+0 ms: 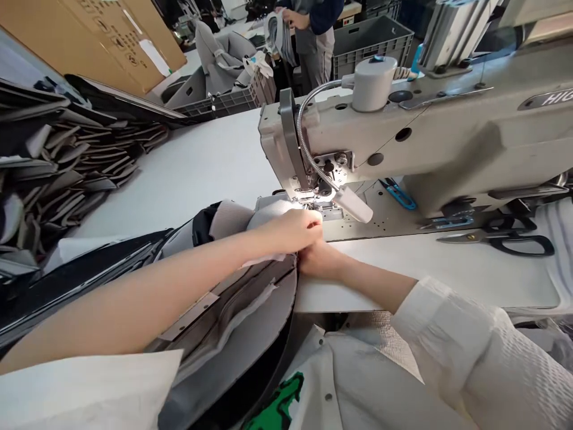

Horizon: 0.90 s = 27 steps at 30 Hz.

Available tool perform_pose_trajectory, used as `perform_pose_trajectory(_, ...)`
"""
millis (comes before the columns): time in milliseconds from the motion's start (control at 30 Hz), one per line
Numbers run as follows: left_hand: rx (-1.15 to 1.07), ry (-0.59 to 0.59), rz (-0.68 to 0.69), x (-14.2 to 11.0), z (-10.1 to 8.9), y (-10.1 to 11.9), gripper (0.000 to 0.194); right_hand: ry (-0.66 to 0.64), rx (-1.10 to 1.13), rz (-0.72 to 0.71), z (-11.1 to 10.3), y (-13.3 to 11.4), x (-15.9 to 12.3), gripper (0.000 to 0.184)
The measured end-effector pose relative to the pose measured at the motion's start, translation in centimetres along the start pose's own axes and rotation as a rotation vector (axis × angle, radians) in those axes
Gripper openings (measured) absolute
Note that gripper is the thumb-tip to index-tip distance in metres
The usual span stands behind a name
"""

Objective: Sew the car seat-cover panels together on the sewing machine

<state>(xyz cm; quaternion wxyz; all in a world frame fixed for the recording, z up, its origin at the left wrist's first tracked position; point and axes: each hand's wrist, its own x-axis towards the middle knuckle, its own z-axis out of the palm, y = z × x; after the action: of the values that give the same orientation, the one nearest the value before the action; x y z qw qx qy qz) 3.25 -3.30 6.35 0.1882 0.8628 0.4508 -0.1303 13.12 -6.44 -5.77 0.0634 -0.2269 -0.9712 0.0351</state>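
Note:
My left hand [293,230] reaches across a grey and black padded fabric piece [250,298], its fingers curled and pressed on the fabric right at the needle area [313,200] of the sewing machine [403,131]. My right hand [320,260] lies just under and behind the left one, at the fabric's edge on the white table [447,269]. Its fingers are hidden by the left hand. A small lamp on a flexible neck [353,203] lights the spot.
Black scissors [510,239] and blue thread snips [398,194] lie on the machine bed to the right. Stacks of dark cut pieces [67,161] fill the left. Cardboard boxes [102,36], grey crates [371,39] and another person [313,36] stand at the back.

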Motion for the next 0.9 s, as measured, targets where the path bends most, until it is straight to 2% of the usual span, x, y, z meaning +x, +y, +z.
perform_pose_trajectory(67,0.059,-0.054,-0.141,2.9,0.7,-1.8,0.028,0.043,-0.022,0.077,0.3,0.4,0.5,0.027)
perform_pose_trajectory(133,0.119,-0.037,-0.231,4.4,1.5,-3.7,0.036,0.130,-0.068,0.184,0.6,0.0,1.2,0.031)
perform_pose_trajectory(233,0.230,0.016,-0.319,5.2,2.1,-5.6,0.043,0.180,-0.130,0.337,0.7,-0.9,2.8,0.033)
perform_pose_trajectory(300,0.340,0.023,-0.324,5.2,2.3,-6.2,0.038,0.130,-0.128,0.322,0.3,-0.9,3.4,0.031)
perform_pose_trajectory(367,0.449,0.044,-0.265,5.0,2.4,-6.6,0.031,0.090,-0.106,0.190,-0.4,-0.4,2.9,0.030)
perform_pose_trajectory(433,0.537,0.076,-0.151,4.5,2.5,-6.9,0.030,0.066,-0.102,0.045,-1.0,0.4,1.4,0.030)
perform_pose_trajectory(500,0.568,0.105,-0.015,3.8,2.8,-7.1,0.032,0.080,-0.158,-0.019,-1.0,0.8,-0.7,0.029)
perform_pose_trajectory(567,0.530,0.135,0.120,3.3,3.2,-7.3,0.037,0.156,-0.255,0.011,-0.5,0.5,-2.2,0.029)
perform_pose_trajectory(667,0.441,0.184,0.232,3.0,4.0,-7.6,0.046,0.274,-0.336,0.106,0.7,-0.6,-3.0,0.032)
perform_pose_trajectory(767,0.422,0.199,0.255,3.2,4.5,-7.6,0.050,0.308,-0.320,0.169,1.3,-1.5,-2.6,0.033)
perform_pose_trajectory(900,0.452,0.157,0.252,3.4,4.5,-7.0,0.053,0.317,-0.275,0.186,1.2,-1.4,-2.4,0.033)
